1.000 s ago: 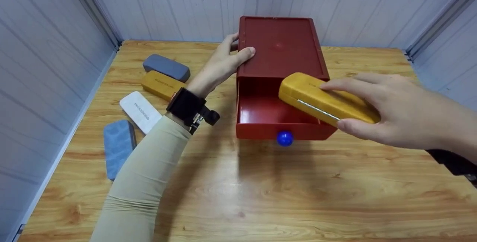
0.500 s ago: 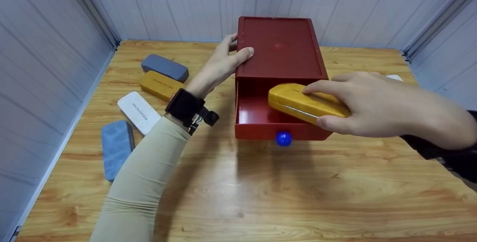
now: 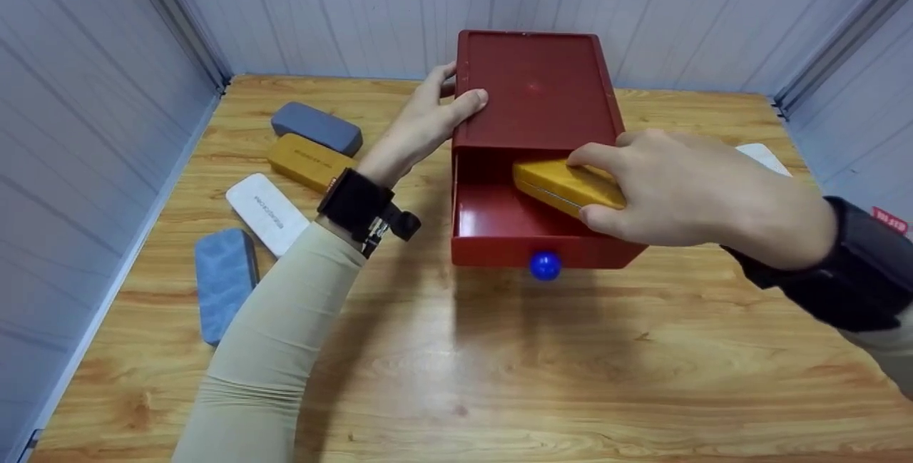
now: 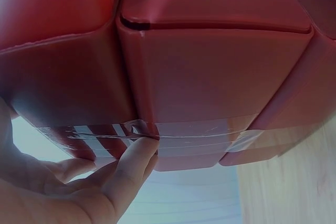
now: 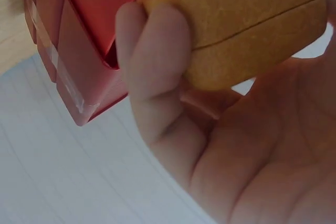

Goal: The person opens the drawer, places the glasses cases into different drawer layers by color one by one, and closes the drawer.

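My right hand [image 3: 663,185] grips a mustard-yellow glasses case [image 3: 556,179], thumb on its near side and fingers over the top. The case slants into the open drawer [image 3: 492,213] of a red drawer box [image 3: 535,92], its far end under the front edge of the top. In the right wrist view, fingertips curl around the end of the yellow case [image 5: 252,24]. My left hand [image 3: 428,113] holds the box at its left side, thumb over the top edge. Seen from the left wrist, its fingers [image 4: 131,166] press on the taped side of the stacked red drawers.
On the wooden table at left lie a grey case [image 3: 317,128], another yellow case [image 3: 310,161], a white case [image 3: 264,210] and a light blue case [image 3: 225,285]. A white object [image 3: 763,158] shows behind my right arm. A blue ball knob [image 3: 545,265] juts from the drawer front.
My right hand has moved left and inward, carrying the yellow glasses case from over the drawer's right edge into the drawer opening. The left hand stays on the box.
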`<state>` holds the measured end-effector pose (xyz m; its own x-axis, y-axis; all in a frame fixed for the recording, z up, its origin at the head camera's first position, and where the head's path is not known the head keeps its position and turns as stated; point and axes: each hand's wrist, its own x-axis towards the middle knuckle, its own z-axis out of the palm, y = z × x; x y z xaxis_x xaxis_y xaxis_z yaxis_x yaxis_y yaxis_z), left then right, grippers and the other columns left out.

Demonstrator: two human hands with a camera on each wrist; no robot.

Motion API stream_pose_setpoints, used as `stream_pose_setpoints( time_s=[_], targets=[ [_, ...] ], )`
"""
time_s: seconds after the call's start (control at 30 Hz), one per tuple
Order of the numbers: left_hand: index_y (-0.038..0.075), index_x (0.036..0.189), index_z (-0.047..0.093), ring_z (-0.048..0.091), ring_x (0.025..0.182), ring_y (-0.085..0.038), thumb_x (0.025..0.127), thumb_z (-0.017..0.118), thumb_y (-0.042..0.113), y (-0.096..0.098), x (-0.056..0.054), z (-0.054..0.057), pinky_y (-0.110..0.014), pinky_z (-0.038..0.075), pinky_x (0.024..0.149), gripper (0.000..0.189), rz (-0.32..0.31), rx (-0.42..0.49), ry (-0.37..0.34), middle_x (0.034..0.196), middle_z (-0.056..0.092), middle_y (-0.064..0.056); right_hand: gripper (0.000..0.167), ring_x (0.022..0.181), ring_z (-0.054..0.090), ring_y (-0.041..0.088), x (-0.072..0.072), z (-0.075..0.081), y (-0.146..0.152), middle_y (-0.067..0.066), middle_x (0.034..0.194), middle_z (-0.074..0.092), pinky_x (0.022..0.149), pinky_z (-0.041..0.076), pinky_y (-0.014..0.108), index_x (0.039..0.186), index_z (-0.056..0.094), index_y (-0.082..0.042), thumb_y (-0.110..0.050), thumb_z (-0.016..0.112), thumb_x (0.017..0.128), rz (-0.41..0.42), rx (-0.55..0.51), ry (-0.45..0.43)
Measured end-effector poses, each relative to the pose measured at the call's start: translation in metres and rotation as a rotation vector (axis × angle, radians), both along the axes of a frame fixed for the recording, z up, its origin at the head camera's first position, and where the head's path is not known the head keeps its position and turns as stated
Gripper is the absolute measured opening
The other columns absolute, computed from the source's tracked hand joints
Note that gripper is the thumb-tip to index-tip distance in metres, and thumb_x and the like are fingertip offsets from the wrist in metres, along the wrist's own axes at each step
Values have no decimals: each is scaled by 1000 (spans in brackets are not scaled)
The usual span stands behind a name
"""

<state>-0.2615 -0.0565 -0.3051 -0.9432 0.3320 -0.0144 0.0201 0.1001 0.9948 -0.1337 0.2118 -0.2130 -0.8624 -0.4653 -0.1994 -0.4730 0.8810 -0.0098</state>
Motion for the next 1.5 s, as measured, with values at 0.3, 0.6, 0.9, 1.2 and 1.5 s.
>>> stream_pose_setpoints(
  time_s=[0.3, 0.6, 0.9, 1.2, 1.5],
  targets=[
    [11, 167, 27, 63, 125, -26, 106, 64, 26, -2, 0, -3, -32, 58, 100, 73, -1, 42, -15, 159, 40, -16, 43, 77, 58, 27, 4, -1, -19, 10, 91, 62, 63, 46, 40, 128, 62, -14, -43, 61, 97, -75, 37, 35],
    [11, 167, 26, 63, 126, -26, 106, 65, 27, -3, 0, -1, -33, 57, 101, 74, -6, 32, -14, 159, 40, -15, 34, 76, 57, 30, 9, -3, -24, 13, 92, 58, 63, 48, 43, 106, 62, -5, -38, 62, 97, -83, 16, 111],
    [11, 167, 27, 61, 128, -24, 105, 65, 31, -4, -1, -1, -32, 55, 104, 75, 2, -18, 8, 160, 39, -15, 44, 78, 62, 36, 10, -7, -29, 19, 95, 58, 64, 57, 51, 98, 61, 2, -42, 63, 100, -73, 51, 209],
    [11, 167, 26, 62, 127, -25, 105, 65, 28, -2, -2, -4, -33, 56, 102, 75, -2, 13, 1, 159, 41, -15, 53, 80, 65, 41, 8, -17, -31, 25, 97, 61, 66, 61, 55, 106, 62, 7, -46, 66, 100, -93, 70, 242],
    [11, 167, 26, 61, 128, -25, 105, 66, 30, -3, -1, -3, -33, 56, 102, 76, 3, -5, 8, 159, 41, -15, 59, 76, 65, 41, 7, -25, -31, 25, 92, 60, 66, 62, 54, 105, 62, 8, -50, 70, 98, -71, 68, 281]
  ],
)
